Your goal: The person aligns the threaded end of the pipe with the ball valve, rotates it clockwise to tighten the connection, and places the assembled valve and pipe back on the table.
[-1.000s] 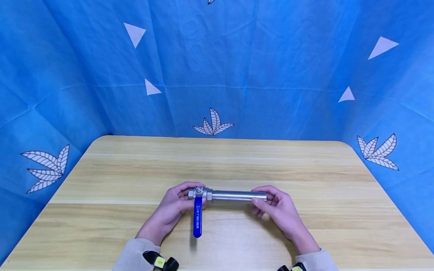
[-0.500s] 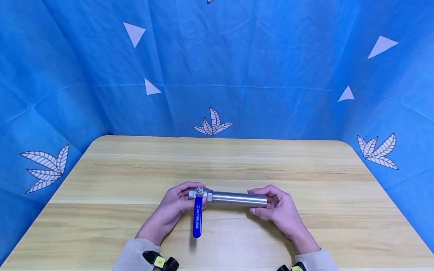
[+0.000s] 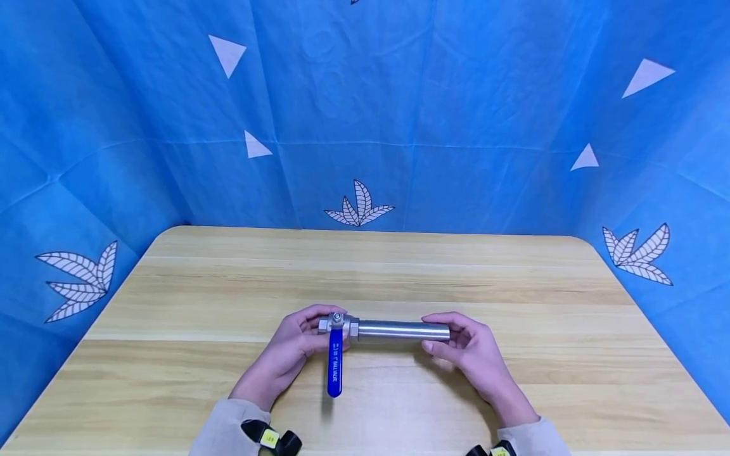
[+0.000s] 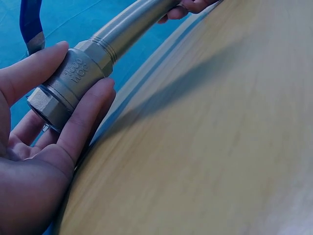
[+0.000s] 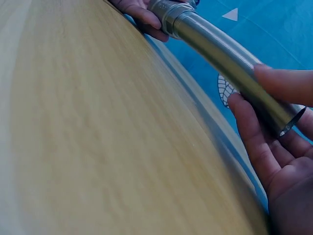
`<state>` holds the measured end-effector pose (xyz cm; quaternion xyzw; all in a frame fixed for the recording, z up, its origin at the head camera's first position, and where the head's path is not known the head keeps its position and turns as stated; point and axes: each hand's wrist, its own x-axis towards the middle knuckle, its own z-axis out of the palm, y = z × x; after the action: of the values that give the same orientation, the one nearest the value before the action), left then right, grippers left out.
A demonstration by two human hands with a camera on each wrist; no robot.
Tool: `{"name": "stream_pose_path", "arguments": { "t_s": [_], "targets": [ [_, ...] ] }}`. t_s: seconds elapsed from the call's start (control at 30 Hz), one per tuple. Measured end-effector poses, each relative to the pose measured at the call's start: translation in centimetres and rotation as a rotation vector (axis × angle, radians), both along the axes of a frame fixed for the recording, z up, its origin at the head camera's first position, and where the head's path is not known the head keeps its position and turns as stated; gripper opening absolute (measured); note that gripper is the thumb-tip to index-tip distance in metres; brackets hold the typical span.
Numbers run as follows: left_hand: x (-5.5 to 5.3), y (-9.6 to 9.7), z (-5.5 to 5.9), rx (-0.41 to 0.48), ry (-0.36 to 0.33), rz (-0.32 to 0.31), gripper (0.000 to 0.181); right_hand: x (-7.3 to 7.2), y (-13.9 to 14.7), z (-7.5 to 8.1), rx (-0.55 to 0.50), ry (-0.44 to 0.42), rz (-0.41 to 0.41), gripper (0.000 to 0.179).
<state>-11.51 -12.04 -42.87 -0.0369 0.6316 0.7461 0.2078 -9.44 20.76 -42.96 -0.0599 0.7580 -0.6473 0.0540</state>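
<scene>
A steel ball valve (image 3: 350,326) with a blue lever handle (image 3: 335,364) is joined to a straight metal pipe (image 3: 393,330), both lying crosswise above the table. My left hand (image 3: 285,351) grips the valve body, thumb on one side and fingers on the other; raised lettering shows on the body (image 4: 76,73) in the left wrist view. At the pipe's free end, my right hand (image 3: 476,354) holds the tube between thumb and fingers. The open pipe end (image 5: 292,122) faces the right palm in the right wrist view. The lever points back toward me.
The wooden table (image 3: 365,266) carries the shadow of the pipe and hands. Blue cloth (image 3: 365,114) with white triangles and leaf prints hangs around its back and sides. A strapped wrist camera (image 3: 270,438) sits on the left sleeve.
The pipe's free end dipped toward me at half a second ago and is level again now. My right thumb and fingers have shifted around the pipe. The left hand keeps its hold.
</scene>
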Motion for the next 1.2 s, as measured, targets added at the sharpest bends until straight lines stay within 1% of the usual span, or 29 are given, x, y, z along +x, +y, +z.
{"name": "stream_pose_path", "arguments": {
  "t_s": [0.13,0.23,0.33,0.47,0.57,0.77,0.87,1.03,1.2],
  "targets": [
    [0.01,0.0,0.05,-0.03,0.011,-0.006,0.057,-0.01,-0.13,0.15,0.03,-0.029,-0.024,0.029],
    [0.02,0.01,0.09,-0.037,0.007,-0.005,0.057,-0.05,-0.14,0.12,0.046,-0.031,-0.029,0.028],
    [0.02,0.0,0.15,-0.035,-0.005,0.001,0.057,-0.06,-0.01,0.06,0.017,-0.018,0.002,0.034],
    [0.05,-0.02,0.19,-0.032,-0.009,0.006,0.057,-0.03,0.18,-0.04,-0.05,0.008,0.066,0.051],
    [0.08,-0.03,0.25,-0.025,-0.011,0.004,0.057,-0.01,0.17,-0.01,-0.067,0.011,0.078,0.056],
    [0.14,-0.02,0.38,-0.02,-0.017,0.001,0.057,0.08,-0.04,0.31,0.015,-0.02,0.009,0.05],
    [0.15,-0.02,0.39,-0.016,-0.024,0.003,0.057,0.14,-0.09,0.39,0.038,-0.021,-0.01,0.048],
    [0.14,-0.08,0.3,-0.001,-0.025,0.005,0.057,0.17,-0.11,0.47,0.045,-0.025,-0.008,0.042],
    [0.11,-0.11,0.25,0.01,-0.015,0.0,0.057,0.09,-0.23,0.66,0.022,-0.074,0.021,0.034]
  ]
}}
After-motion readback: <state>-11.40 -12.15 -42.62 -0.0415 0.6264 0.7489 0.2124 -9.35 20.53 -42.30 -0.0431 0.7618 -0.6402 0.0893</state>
